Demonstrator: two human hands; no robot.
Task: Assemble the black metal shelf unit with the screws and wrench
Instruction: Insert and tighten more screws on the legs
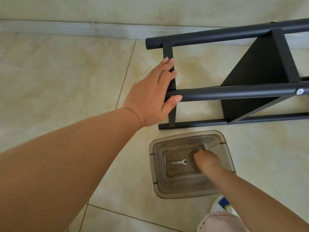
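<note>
The black metal shelf unit [242, 92] lies on its side on the tiled floor, its round poles running to the right. My left hand [153, 92] holds its end frame: fingers lie on the flat crossbar, thumb on the middle pole. A silver bolt head [299, 91] shows on that pole at the right. My right hand [206, 159] reaches down into a clear plastic bin [189, 186]; its fingertips are at the bin's bottom and I cannot see what they touch. A small silver wrench [179, 162] lies flat on the bin's bottom, with a long screw [164, 158] to its left.
The wall's grey skirting [66, 29] runs along the back. Bare floor tiles spread to the left of the shelf. My shoe [220, 204] and knee [219, 222] are at the lower right beside the bin.
</note>
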